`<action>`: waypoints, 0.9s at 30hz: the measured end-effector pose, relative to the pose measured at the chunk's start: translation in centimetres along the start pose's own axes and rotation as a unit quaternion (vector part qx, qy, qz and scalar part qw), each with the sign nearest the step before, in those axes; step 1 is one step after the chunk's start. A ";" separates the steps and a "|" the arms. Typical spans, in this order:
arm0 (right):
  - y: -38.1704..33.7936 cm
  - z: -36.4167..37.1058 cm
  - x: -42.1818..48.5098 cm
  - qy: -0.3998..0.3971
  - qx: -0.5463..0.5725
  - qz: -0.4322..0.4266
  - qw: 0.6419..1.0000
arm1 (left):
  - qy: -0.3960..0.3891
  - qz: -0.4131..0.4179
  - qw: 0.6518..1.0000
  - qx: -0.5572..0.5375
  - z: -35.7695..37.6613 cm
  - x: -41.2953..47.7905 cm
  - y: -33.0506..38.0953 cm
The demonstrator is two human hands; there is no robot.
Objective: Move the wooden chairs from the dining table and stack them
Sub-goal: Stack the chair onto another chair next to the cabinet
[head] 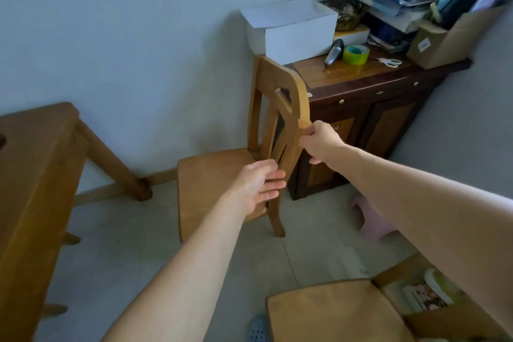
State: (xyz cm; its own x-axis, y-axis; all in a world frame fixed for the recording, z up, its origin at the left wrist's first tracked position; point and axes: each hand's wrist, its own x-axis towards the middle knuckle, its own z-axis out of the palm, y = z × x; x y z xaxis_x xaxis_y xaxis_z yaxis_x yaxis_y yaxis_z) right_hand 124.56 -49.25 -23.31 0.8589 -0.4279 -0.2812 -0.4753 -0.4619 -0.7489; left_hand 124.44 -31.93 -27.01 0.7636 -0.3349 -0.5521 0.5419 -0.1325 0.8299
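Note:
A wooden chair (211, 186) stands on the tiled floor in the middle, its seat facing left toward the dining table (30, 175). My right hand (319, 144) grips the near end of the chair's curved top rail. My left hand (258, 189) reaches to the lower part of the backrest with fingers spread, touching the rear post just above the seat. A second wooden chair seat (333, 311) shows at the bottom right, close to me.
A dark wooden cabinet (369, 108) stands right behind the chair, holding a white box (291, 28), a tape roll (356, 54), scissors and piled books. A pink plastic stool (369, 216) sits on the floor to the right. A cardboard box with magazines is at bottom right.

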 end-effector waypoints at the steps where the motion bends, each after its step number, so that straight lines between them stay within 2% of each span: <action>1: -0.4 0.4 1.3 0.021 -0.004 0.007 1.000 | -0.009 -0.004 1.000 0.009 -0.6 1.5 0.6; 7: -1.5 2.5 8.0 0.097 -0.031 0.093 0.990 | -0.058 -0.032 0.995 0.070 -2.1 9.4 2.7; 15: -1.3 2.9 13.8 0.057 0.075 0.156 0.983 | -0.139 -0.070 0.975 0.159 0.0 17.1 2.9; 22: -0.4 2.0 16.4 -0.007 0.169 0.223 0.960 | -0.224 -0.084 0.967 0.085 1.4 19.9 1.8; 27: 0.1 2.5 16.8 -0.009 0.117 0.194 0.974 | -0.226 -0.055 0.970 0.068 1.8 20.7 0.9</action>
State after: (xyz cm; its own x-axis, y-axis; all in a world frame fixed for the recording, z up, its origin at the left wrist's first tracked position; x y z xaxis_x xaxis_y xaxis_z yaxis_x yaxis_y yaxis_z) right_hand 139.46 -54.51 -29.62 0.6271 -0.5199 -0.5800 -0.7108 -0.0775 -0.6991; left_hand 140.08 -40.64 -37.58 0.4546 -0.6829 -0.5718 0.5366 -0.3025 0.7878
